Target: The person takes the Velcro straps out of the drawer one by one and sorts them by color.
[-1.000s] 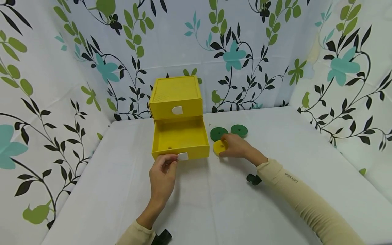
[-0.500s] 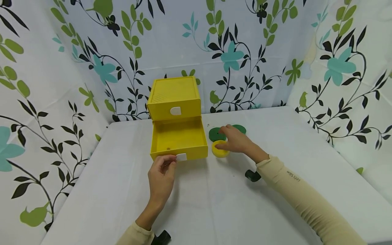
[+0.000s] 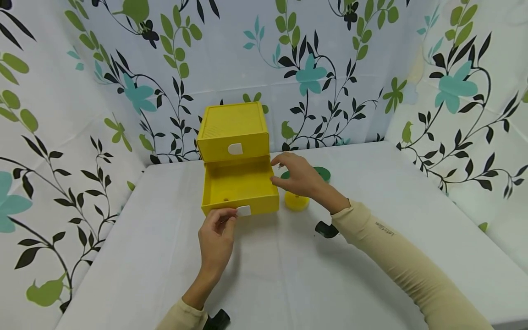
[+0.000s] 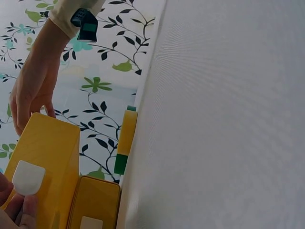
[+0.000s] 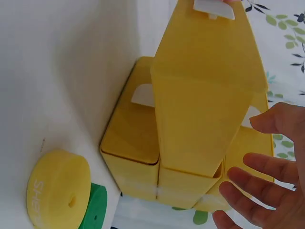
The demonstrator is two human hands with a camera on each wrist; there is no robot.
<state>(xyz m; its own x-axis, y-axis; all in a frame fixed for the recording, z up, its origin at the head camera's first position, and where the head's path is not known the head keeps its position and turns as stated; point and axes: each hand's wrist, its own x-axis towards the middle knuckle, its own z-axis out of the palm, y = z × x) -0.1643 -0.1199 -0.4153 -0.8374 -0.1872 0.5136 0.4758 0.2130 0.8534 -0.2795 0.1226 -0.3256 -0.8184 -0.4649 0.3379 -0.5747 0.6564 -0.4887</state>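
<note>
A small yellow drawer chest (image 3: 233, 121) stands at the back, its middle drawer (image 3: 239, 183) pulled out with a bare floor showing. At that drawer's front, my left hand (image 3: 216, 245) pinches the white tab handle (image 4: 29, 179) between thumb and fingers. My right hand (image 3: 299, 174) hovers beside the drawer's right wall with spread fingers (image 5: 267, 167) and holds nothing. Below it lies a yellow disc (image 5: 58, 188) with a small central hole and raised letters. Green discs (image 3: 322, 173) lie behind it, one mostly covered by the hand in the head view.
Under everything is a white-covered table (image 3: 144, 256). A leaf-patterned curtain (image 3: 243, 59) rises close behind the chest and along both sides. The chest's top drawer (image 3: 235, 145) and bottom drawer (image 5: 133, 119) are closed, each with a white tab.
My right hand has let go of the yellow disc, lifted, and moved left to the drawer's side. The left hand keeps its pinch on the handle; the drawer stays out.
</note>
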